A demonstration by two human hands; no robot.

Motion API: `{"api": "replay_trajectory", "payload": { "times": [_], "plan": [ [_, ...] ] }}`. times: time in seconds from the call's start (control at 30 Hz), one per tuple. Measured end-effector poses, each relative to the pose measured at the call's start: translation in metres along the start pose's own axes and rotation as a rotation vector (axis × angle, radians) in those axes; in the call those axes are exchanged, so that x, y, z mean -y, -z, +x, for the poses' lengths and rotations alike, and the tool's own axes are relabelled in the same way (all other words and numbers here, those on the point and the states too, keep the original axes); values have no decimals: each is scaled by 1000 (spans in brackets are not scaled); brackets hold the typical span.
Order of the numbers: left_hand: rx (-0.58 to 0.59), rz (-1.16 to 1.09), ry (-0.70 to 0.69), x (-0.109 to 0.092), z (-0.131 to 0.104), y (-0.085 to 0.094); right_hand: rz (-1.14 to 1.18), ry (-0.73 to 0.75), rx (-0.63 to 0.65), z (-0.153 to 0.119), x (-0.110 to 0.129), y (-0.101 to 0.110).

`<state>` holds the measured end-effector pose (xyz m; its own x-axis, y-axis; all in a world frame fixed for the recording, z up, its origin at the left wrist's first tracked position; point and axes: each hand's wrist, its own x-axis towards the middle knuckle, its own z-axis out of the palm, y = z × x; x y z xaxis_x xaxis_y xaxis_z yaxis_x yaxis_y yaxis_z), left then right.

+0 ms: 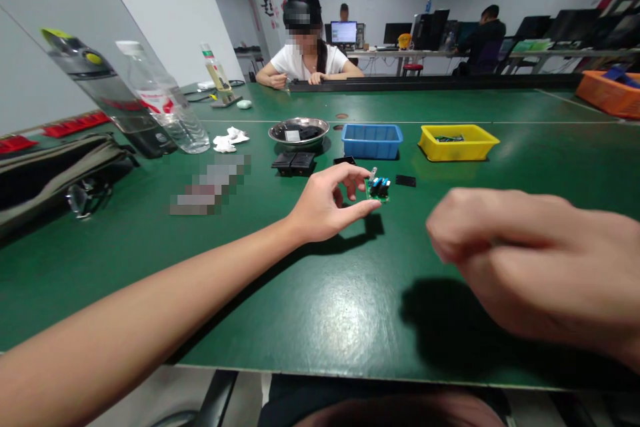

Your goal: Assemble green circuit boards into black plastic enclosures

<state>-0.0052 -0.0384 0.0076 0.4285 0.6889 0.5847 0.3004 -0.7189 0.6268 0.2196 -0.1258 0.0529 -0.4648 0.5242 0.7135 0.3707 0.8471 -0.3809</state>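
Between the thumb and fingertips of my left hand is a small green circuit board with blue and black parts on it, held just above the green table. My right hand is raised at the right, closer to the camera, its fingers curled in; whatever they may hold is hidden. Black cases lie behind my left hand, and a flat black piece rests right of the board. Farther back stand a metal bowl with dark parts, a blue bin and a yellow bin containing small parts.
Bottles, crumpled tissue and an open bag with glasses occupy the left side. An orange bin stands far right. Across the table sits a person behind a long black bar.
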Motion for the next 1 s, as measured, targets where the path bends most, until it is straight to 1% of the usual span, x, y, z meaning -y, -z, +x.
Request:
{"api": "replay_trajectory", "payload": {
  "times": [0.07, 0.1, 0.13, 0.17, 0.2, 0.23, 0.3, 0.33, 0.4, 0.73, 1.0],
  "plan": [
    [-2, 3, -2, 0, 0, 0, -19, 66, -88, 3, -18, -5],
    [-2, -2, -2, 0, 0, 0, -22, 56, -143, 4, -30, -10],
    [-2, -10, 0, 0, 0, 0, -17, 9, -185, 4, -41, -15],
    [0, -20, 1, 0, 0, -1, -3, -82, -211, 2, -52, -20],
    [5, -28, 0, 0, -1, -1, 34, -153, -179, 0, -62, -26],
    [12, -33, -1, 0, -1, -1, 68, -198, -121, -2, -70, -30],
    [33, -27, -7, -1, -1, 0, 119, -249, -16, -7, -79, -37],
    [44, -21, -9, -1, 0, 0, 130, -262, 14, -8, -82, -38],
    [62, -15, -11, -2, 0, 0, 136, -274, 26, -9, -83, -39],
    [80, -5, -39, -2, 0, 0, 114, -237, -19, -8, -84, -36],
    [88, -2, -60, -2, 0, 1, 126, -191, -27, -7, -82, -36]
  ]
}}
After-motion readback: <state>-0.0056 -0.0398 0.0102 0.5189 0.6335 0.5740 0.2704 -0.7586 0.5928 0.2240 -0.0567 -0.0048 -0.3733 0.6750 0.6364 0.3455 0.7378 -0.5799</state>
